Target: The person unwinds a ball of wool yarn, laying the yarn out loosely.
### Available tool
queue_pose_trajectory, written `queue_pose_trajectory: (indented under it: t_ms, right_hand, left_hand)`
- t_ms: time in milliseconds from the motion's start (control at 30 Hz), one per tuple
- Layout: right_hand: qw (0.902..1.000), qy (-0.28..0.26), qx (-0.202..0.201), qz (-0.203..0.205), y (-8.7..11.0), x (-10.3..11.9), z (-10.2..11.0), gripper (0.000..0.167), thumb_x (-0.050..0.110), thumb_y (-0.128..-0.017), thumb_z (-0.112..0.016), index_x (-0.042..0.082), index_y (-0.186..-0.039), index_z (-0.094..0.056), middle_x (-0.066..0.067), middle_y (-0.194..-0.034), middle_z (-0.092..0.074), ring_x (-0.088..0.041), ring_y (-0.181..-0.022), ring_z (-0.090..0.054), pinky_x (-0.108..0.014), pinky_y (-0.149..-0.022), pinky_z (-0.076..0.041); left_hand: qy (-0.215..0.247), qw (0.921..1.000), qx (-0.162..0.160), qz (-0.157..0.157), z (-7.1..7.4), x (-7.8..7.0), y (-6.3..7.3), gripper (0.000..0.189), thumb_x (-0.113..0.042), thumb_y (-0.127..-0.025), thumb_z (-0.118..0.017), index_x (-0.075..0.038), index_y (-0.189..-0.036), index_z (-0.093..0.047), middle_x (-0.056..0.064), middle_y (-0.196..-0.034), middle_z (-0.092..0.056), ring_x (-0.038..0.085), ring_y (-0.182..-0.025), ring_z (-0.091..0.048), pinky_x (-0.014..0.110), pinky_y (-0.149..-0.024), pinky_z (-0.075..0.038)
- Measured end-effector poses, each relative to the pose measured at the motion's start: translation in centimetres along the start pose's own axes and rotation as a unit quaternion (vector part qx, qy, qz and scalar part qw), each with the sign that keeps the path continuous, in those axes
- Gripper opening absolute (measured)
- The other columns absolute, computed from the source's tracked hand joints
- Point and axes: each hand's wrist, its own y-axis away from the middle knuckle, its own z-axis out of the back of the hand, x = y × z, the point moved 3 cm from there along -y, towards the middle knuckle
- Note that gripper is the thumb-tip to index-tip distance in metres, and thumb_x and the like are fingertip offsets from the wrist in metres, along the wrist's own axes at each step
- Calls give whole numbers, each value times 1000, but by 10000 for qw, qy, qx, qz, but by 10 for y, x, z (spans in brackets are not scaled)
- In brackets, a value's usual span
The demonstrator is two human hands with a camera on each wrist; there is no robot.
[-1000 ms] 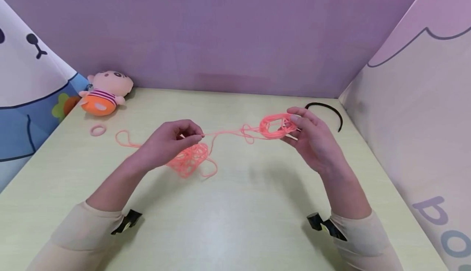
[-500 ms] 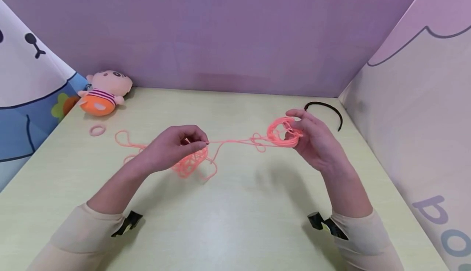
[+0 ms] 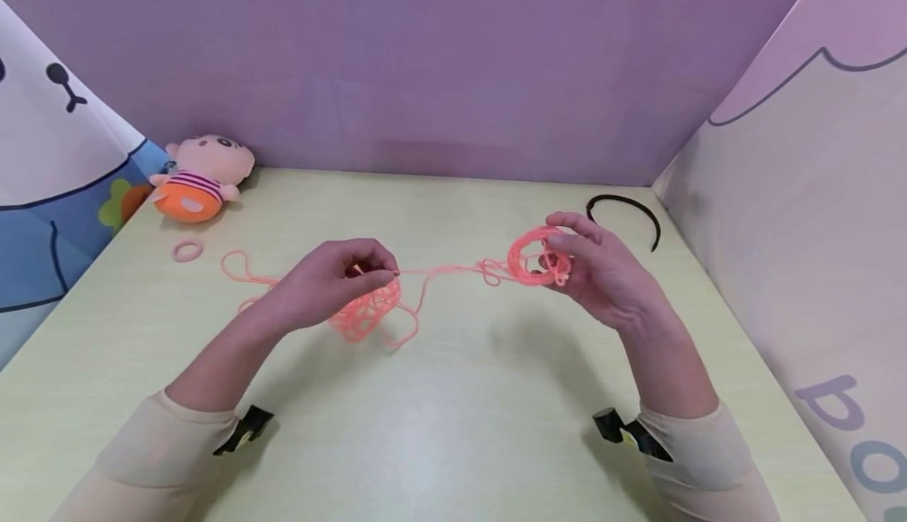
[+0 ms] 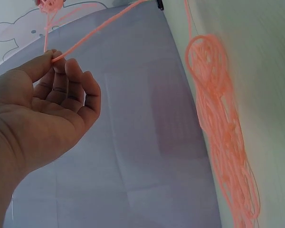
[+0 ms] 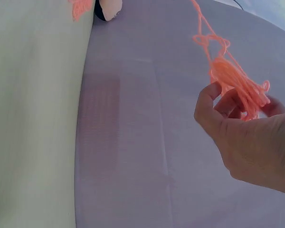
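Between thumb and index finger, my left hand [image 3: 336,282] pinches a strand of coral-pink yarn [image 4: 102,29]. My right hand [image 3: 602,278] holds a wound coil of the same yarn [image 3: 520,258] above the table, its thumb and fingers curled round the coil's right side. From that coil the strand runs left to the pinching fingertips, with a small loop hanging near the coil. A loose heap of yarn [image 3: 361,317] lies on the table beneath the left hand, partly hidden by it. In the left wrist view the heap [image 4: 218,104] looks long and tangled.
A plush doll [image 3: 201,179] in orange shorts sits at the back left, a pink ring [image 3: 187,250] in front of it. A black curved band [image 3: 638,211] lies behind the right hand. Purple fabric [image 3: 425,65] backs the pale table [image 3: 425,427]; printed panels flank it.
The coil and right hand shifted slightly right, then a little back left, and the coil turned. My left hand moved slightly right and down, still pinching the strand.
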Motion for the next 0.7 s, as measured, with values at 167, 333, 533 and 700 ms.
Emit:
queue_pose_trajectory:
  t_ms: [167, 333, 533, 700]
  right_hand:
    - [9984, -236, -317, 399, 0, 3, 4, 7, 6, -103, -57, 8, -109, -58, -2, -85, -64, -13, -71, -64, -32, -78, -55]
    - [9904, -545, -865, 931, 0, 7, 9, 8, 7, -100, -63, 7, -107, -59, -2, -92, -62, -15, -79, -62, -31, -81, -54]
    - [9765, -930, -1429, 1321, 1, 12, 15, 14, 5, -96, -68, 5, -108, -60, -5, -95, -65, -16, -74, -62, -27, -68, -55]
    - [9676, -1275, -1690, 1376, 2, 16, 20, 16, 4, -94, -71, 5, -108, -61, -7, -99, -65, -16, -75, -60, -25, -65, -54]
  left_hand:
    - [29, 9996, -196, 212, 11, 3, 1, 7, -18, -100, -66, -13, -104, -69, 7, -92, -64, 24, -75, -55, 30, -64, -48]
    - [292, 9978, -384, 446, 21, 7, 4, 14, -23, -101, -65, -11, -109, -68, 12, -97, -62, 28, -80, -56, 31, -66, -48]
    - [519, 9965, -495, 428, 30, 12, 4, 19, -25, -103, -61, -8, -111, -64, 16, -99, -60, 32, -91, -57, 33, -77, -51]
    - [1306, 9884, -766, 77, 35, 14, 4, 18, -17, -105, -56, 0, -106, -59, 14, -95, -58, 27, -87, -58, 30, -78, -52]
